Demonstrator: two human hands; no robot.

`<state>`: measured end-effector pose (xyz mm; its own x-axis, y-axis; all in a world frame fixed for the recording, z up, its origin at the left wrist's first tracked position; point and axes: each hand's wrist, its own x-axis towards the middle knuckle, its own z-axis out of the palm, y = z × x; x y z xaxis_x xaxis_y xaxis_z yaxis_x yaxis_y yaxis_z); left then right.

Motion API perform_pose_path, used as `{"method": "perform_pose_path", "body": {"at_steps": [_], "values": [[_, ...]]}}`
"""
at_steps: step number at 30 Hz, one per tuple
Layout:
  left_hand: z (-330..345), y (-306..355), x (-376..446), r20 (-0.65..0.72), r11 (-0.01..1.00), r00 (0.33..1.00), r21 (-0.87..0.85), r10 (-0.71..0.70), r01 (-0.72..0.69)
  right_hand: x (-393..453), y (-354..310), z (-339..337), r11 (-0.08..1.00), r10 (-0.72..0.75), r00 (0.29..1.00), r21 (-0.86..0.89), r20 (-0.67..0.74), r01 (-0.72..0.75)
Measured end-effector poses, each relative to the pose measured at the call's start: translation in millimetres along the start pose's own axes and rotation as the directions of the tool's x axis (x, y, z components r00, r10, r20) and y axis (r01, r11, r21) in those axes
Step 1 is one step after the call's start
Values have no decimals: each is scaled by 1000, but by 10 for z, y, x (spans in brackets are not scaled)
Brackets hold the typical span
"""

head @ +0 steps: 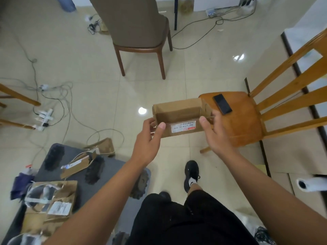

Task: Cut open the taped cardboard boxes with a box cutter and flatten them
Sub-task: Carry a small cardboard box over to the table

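Observation:
I hold a small brown cardboard box (178, 114) in the air in front of me, its top open and a white shipping label facing me. My left hand (150, 138) grips its left end, thumb on the front face. My right hand (216, 131) grips its right end, thumb on the front near the label and fingers behind. No box cutter is visible in either hand. Opened cardboard pieces (77, 165) and a torn box (51, 206) lie on a grey mat (113, 167) at lower left.
A wooden chair (247, 121) with a black phone (222, 103) on its seat stands just right of the box. An upholstered chair (139, 32) is ahead. Cables and power strips (44, 117) cross the tiled floor on the left. My legs and a black shoe (192, 174) are below.

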<state>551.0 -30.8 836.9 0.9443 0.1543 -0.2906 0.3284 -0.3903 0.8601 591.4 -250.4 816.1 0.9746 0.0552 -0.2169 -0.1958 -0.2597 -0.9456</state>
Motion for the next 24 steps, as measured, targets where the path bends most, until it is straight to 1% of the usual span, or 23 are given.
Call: {"method": "perform_pose_path", "body": {"at_steps": [2, 6, 9, 13, 16, 19, 24], "values": [[153, 173, 202, -14, 999, 999, 16, -33, 33, 253, -20, -171, 1000, 12, 1000, 25, 1, -12], [433, 511, 585, 7, 999, 999, 35, -38, 37, 711, -18, -532, 991, 57, 998, 117, 24, -59], [548, 707, 832, 4, 999, 999, 20, -36, 36, 981, -23, -736, 990, 83, 995, 109, 59, -89], [629, 946, 1135, 49, 1000, 999, 4, -21, 21, 1250, -59, -920, 988, 107, 992, 100, 73, -114], [668, 1099, 1389, 81, 1000, 997, 13, 7, -8, 1433, -100, -1010, 986, 103, 994, 129, 46, -108], [680, 1191, 1678, 125, 999, 991, 32, 37, -42, 1627, -140, -1037, 987, 103, 994, 123, 21, -105], [631, 1226, 2258, 165, 998, 985, 1, 56, -57, 2056, -178, -953, 991, 128, 991, 54, -48, -126]]}}
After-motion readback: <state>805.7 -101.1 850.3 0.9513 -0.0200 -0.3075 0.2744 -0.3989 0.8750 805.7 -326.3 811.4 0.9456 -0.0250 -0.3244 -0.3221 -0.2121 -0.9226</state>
